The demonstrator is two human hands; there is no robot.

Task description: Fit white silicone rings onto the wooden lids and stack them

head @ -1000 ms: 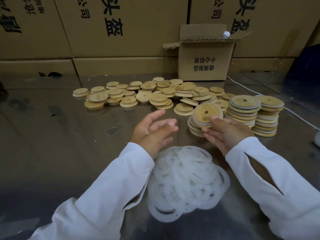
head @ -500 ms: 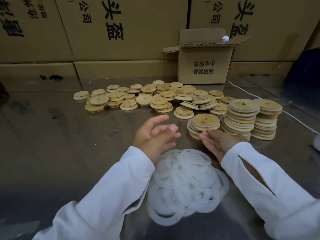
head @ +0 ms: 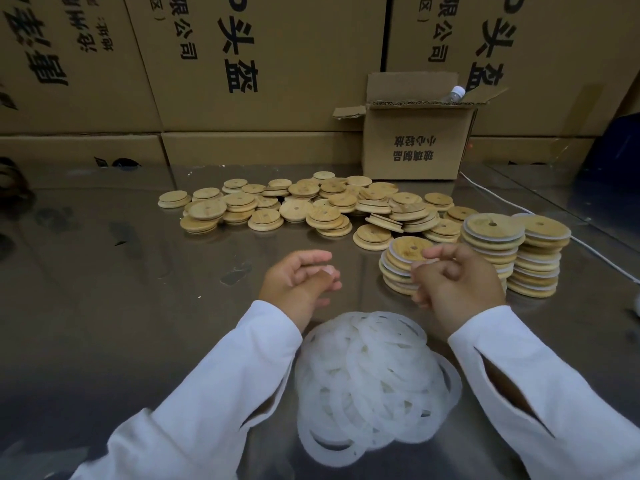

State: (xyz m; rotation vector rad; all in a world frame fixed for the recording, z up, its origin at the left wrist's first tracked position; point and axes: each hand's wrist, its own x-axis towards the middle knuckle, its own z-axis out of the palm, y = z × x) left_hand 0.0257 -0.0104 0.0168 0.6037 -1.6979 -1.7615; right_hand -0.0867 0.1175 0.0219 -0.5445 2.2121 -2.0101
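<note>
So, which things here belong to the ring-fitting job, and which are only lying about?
Job: loose wooden lids; white silicone rings; three stacks of ringed lids.
Lying about: small open carton; bottle inside it; white cable.

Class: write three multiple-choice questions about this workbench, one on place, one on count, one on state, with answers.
1. Where does the pile of white silicone rings lie? A. on the metal table, nearest the camera B. on the floor C. in a bag
2. How many stacks of ringed lids stand at the right? A. one B. three C. six
3. The small cardboard box is: A. taped shut B. crushed flat C. open on top
Answers: A, the pile lies on the table; B, one short stack beside two taller; C, its flaps stand raised.
</note>
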